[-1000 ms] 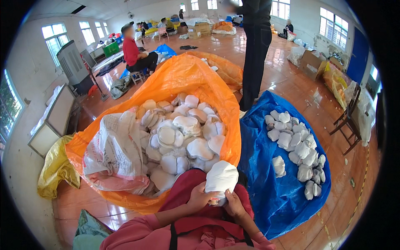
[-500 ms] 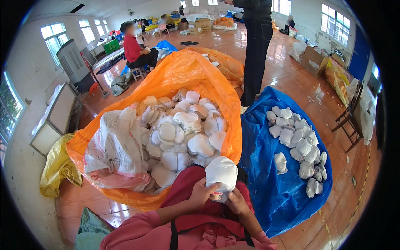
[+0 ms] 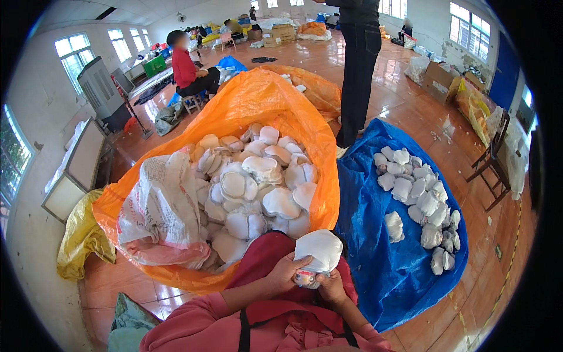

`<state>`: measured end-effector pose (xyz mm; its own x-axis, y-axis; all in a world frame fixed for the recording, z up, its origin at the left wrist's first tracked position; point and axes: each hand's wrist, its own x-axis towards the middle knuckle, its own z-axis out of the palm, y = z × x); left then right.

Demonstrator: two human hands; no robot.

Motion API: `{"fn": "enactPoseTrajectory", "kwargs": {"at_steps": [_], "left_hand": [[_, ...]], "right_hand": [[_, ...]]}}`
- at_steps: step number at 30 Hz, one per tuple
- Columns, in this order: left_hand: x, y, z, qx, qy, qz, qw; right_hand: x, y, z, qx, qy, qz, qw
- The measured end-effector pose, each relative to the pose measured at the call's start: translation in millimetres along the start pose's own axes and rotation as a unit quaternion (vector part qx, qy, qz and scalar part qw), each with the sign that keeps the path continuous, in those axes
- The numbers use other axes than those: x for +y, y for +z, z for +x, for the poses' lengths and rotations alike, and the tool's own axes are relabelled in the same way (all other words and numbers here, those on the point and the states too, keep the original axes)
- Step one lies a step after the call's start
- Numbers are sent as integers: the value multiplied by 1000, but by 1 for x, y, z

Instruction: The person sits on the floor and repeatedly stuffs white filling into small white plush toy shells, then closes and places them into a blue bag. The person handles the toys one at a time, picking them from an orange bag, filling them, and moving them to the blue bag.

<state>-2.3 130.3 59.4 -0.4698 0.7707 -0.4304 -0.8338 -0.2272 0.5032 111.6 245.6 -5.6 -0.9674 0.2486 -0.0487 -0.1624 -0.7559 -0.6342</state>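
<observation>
In front of my lap I hold a rounded white fabric piece, with a coloured, face-like print on its lower part. It looks like a doll's head under a white cap, though I cannot tell for sure. My left hand grips its left edge, and my right hand pinches it from below on the right. Just beyond, an orange sack lies open, heaped with loose white and cream padded pieces. To the right, several similar white pieces rest on a blue plastic sheet.
A crumpled white woven bag lies in the sack's left side. A standing person is at the blue sheet's far edge. Another person in red sits at the far left. A wooden chair stands right; a yellow bag lies left.
The white piece has tilted and moved slightly right and down in my hands, so more of its coloured print shows. Both hands still grip it.
</observation>
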Motion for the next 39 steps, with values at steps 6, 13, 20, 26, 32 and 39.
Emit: {"fn": "enactPoseTrajectory", "kwargs": {"at_steps": [6,13,20,26,32,39], "left_hand": [[0,-2,1,66,98,130,984],[4,-11,3,52,-7,63,997],[5,4,-11,73,155,451,876],[0,-9,-7,-3,163,431,888],[1,5,-2,-65,126,401,905],[12,-33,14,36,228,506,831]], "right_hand": [[-8,7,1,-16,51,-23,998],[-17,11,-1,-37,79,-173,981],[-18,14,-2,-22,39,-47,998],[-19,16,-3,67,53,-63,994],[-25,6,-7,96,-38,-127,986],[-49,-54,-21,321,-93,-27,942]]}}
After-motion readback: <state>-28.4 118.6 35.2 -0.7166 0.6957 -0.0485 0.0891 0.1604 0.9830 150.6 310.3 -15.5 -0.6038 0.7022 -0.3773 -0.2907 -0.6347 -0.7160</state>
